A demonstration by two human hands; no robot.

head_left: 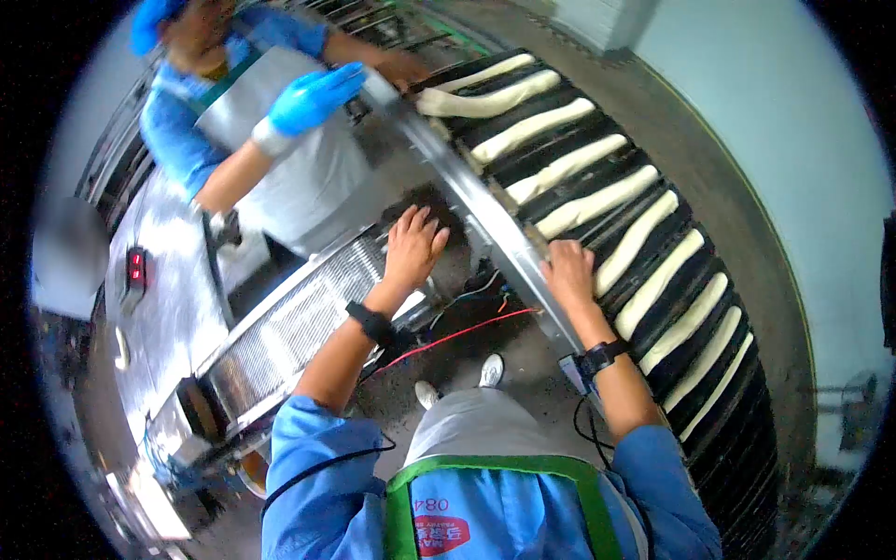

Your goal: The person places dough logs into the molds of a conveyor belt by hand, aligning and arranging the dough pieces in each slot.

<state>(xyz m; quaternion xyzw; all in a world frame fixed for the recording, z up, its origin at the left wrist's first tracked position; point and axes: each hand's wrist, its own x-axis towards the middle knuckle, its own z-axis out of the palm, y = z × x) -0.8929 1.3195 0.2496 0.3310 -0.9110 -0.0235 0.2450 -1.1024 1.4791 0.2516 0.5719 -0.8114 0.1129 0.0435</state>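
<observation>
My left hand (415, 247) is raised over the end of a ribbed metal conveyor (303, 308), fingers apart and nothing in it. At the metal rail (495, 219), my right hand (569, 271) rests beside the curved black rack with its fingers curled together. Whether anything is pinched in them is hidden. Closest to that hand are a long pale dough strip (597, 201) and another dough strip (637, 245), each lying in a black trough. Several more strips lie in a row along the black rack (747, 448). Both my wrists carry black straps.
Across the rail stands a co-worker (299, 159) in an apron, one blue-gloved hand (317, 96) raised, the other near the far dough strips. A steel table (173, 280) with a red digital display (137, 269) is at left. A red cable (457, 334) hangs between the machines.
</observation>
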